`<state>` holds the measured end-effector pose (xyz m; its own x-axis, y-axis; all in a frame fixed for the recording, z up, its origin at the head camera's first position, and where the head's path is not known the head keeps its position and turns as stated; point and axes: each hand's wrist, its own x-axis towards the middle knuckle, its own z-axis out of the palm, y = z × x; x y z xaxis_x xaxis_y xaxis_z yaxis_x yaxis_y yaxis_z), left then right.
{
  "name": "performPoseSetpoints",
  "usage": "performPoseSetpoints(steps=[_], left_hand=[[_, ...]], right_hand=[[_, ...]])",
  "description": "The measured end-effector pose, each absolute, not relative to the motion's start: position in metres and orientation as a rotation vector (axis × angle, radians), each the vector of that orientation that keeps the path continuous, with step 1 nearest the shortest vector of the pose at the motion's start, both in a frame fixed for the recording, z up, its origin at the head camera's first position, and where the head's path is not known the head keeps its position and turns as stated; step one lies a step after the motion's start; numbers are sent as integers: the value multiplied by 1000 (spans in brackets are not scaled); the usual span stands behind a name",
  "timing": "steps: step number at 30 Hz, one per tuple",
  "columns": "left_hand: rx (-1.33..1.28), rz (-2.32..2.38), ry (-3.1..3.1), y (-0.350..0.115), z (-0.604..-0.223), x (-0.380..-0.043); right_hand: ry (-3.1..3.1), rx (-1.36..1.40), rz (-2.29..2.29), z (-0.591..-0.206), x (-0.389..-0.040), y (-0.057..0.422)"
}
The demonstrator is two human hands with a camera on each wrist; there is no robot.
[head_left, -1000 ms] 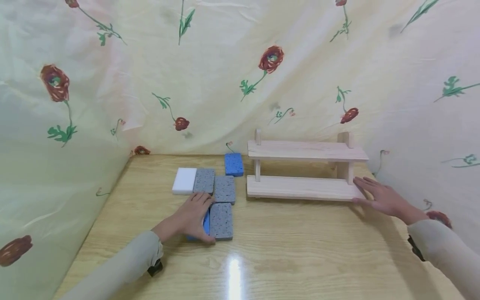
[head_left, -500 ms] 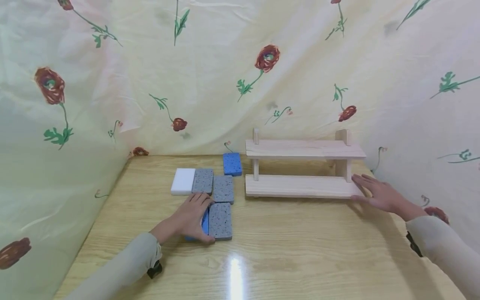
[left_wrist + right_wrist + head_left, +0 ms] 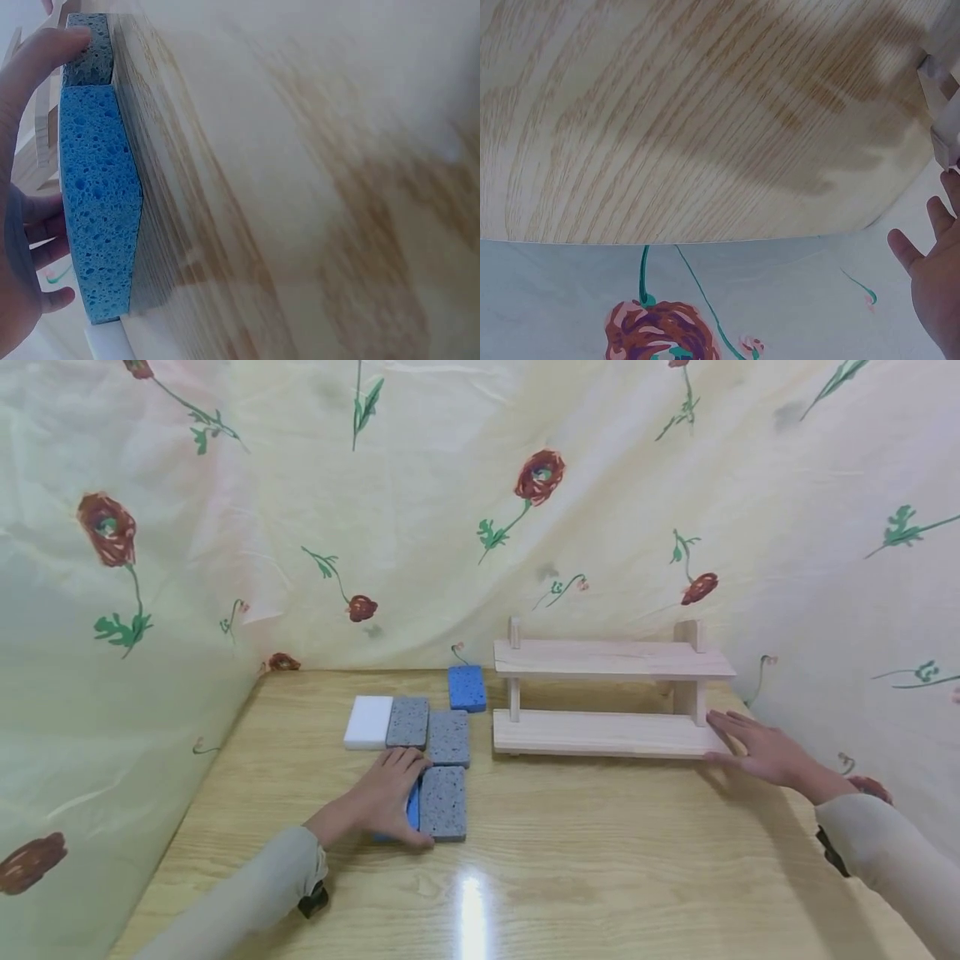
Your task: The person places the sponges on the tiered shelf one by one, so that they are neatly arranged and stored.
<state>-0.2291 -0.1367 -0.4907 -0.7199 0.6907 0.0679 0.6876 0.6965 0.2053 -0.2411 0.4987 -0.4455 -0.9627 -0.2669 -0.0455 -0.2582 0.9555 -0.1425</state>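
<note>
In the head view my left hand arches over a blue sponge, partly hidden below it. Its thumb and fingers grip the near and far ends of a grey sponge, at that sponge's left corners. The left wrist view shows the thumb against the end of the grey sponge, with the blue sponge beside it. On the right, my right hand touches the right end of a two-tier wooden shelf, fingers extended. The right wrist view shows the hand at the shelf's end.
Two more grey sponges lie beyond the left hand, one touching a white block. Another blue sponge sits near the back edge, left of the shelf. Flowered cloth surrounds the wooden table at the back and sides.
</note>
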Motion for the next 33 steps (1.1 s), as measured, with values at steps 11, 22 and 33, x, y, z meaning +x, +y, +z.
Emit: performPoseSetpoints(steps=[11, 22, 33], left_hand=[[1159, 374, 2892, -136, -495, -231], [1188, 365, 2886, -134, -494, -230], [1232, 353, 2888, -132, -488, -228]], right_hand=[[3019, -391, -214, -443, -242, 497], [3010, -382, -216, -443, -241, 496], [3005, -372, -220, -443, -242, 495]])
